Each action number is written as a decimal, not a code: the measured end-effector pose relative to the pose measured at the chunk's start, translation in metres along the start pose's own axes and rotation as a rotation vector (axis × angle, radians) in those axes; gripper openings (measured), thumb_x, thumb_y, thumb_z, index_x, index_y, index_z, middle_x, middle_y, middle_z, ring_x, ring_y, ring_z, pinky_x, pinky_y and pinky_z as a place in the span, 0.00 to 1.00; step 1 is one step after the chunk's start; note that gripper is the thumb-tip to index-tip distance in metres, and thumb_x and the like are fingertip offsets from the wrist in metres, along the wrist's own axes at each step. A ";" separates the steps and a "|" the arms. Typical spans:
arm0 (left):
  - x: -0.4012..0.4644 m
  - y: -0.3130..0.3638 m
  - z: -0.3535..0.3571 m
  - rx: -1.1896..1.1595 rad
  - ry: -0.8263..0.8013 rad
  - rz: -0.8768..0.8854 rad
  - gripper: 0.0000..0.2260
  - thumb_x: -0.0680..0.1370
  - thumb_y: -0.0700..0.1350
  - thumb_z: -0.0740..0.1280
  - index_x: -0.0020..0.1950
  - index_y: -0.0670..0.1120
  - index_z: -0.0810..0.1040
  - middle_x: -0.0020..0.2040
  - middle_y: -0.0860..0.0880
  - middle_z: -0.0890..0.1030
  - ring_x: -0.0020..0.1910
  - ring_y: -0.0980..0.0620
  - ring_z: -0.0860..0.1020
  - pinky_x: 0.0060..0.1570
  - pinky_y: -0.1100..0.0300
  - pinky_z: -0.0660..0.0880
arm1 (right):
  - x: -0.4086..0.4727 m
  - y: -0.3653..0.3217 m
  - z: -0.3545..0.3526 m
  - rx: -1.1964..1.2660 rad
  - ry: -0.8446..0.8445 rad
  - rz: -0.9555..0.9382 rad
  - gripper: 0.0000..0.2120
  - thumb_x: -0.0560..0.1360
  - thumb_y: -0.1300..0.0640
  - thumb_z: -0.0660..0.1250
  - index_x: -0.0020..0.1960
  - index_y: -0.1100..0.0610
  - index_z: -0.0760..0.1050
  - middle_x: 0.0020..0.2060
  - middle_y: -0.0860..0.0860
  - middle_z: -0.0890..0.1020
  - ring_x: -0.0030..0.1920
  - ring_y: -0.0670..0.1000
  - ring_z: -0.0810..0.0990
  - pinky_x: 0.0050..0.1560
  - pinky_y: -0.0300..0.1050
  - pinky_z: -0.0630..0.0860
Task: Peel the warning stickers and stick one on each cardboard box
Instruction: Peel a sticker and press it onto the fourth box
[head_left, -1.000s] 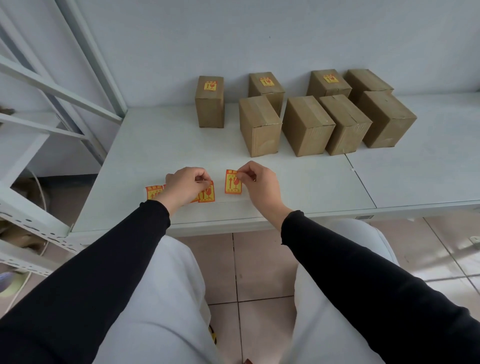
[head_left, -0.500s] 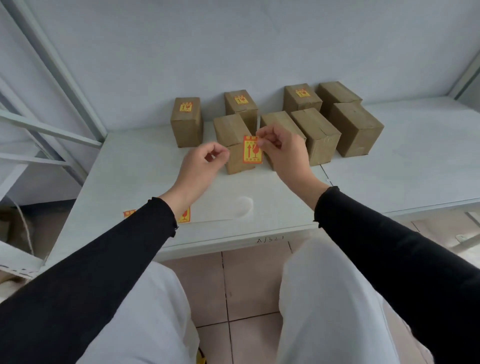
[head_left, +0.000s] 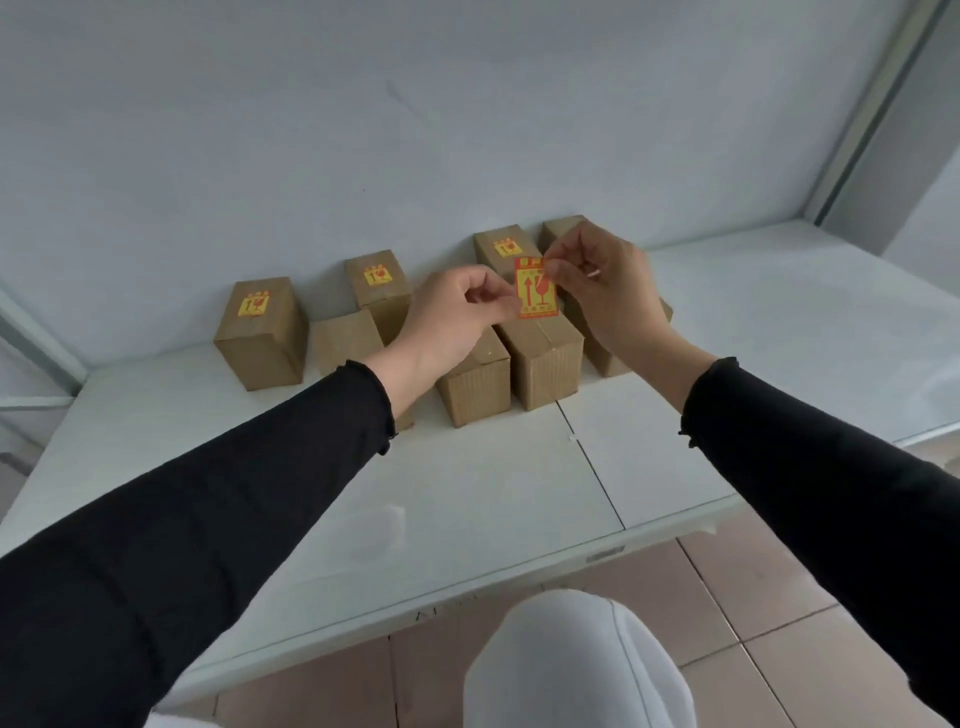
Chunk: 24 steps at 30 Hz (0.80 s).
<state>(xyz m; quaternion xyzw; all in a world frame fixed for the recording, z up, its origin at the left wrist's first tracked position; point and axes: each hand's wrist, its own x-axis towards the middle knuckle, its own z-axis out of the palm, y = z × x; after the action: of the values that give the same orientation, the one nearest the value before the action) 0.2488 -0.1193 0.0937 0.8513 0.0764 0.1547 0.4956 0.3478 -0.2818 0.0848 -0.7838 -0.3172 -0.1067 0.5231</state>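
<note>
Orange sticker (head_left: 536, 288), perhaps between both hands.

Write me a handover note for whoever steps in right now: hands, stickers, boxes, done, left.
Hands: right hand pinches the sticker at its top corner; left hand pinches its left edge. Sticker is held in the air above the front row of boxes.
Done: three back-row boxes carry stickers: left, middle, right.
Left: front boxes show bare tops; the one behind the right hand is mostly hidden. Spare stickers are out of view.

Boxes and stickers, counted

Seven cardboard boxes (head_left: 262, 332) show; three carry stickers (head_left: 255, 303); one more sticker (head_left: 536, 293) is held.
</note>
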 end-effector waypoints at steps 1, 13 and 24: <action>0.009 0.002 0.007 0.000 -0.006 -0.004 0.04 0.76 0.46 0.73 0.47 0.46 0.84 0.41 0.53 0.80 0.39 0.57 0.74 0.41 0.66 0.70 | 0.007 0.008 -0.004 -0.006 0.005 0.005 0.02 0.75 0.57 0.68 0.44 0.54 0.77 0.39 0.51 0.83 0.38 0.50 0.78 0.39 0.43 0.72; 0.174 0.002 0.089 -0.033 0.010 -0.082 0.04 0.77 0.45 0.72 0.47 0.45 0.85 0.48 0.50 0.84 0.51 0.51 0.80 0.51 0.57 0.76 | 0.139 0.106 -0.035 -0.246 0.060 0.081 0.02 0.77 0.59 0.68 0.46 0.54 0.79 0.40 0.47 0.81 0.39 0.47 0.76 0.37 0.41 0.71; 0.266 -0.043 0.131 0.022 -0.010 -0.215 0.00 0.76 0.44 0.72 0.46 0.48 0.82 0.46 0.50 0.82 0.52 0.48 0.79 0.56 0.55 0.75 | 0.201 0.191 -0.011 -0.401 0.014 0.140 0.04 0.78 0.57 0.65 0.44 0.51 0.76 0.41 0.46 0.80 0.43 0.50 0.77 0.35 0.42 0.68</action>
<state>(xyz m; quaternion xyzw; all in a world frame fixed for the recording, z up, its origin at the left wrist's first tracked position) 0.5441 -0.1299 0.0461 0.8444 0.1664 0.0957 0.5001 0.6221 -0.2620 0.0458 -0.8917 -0.2307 -0.1362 0.3648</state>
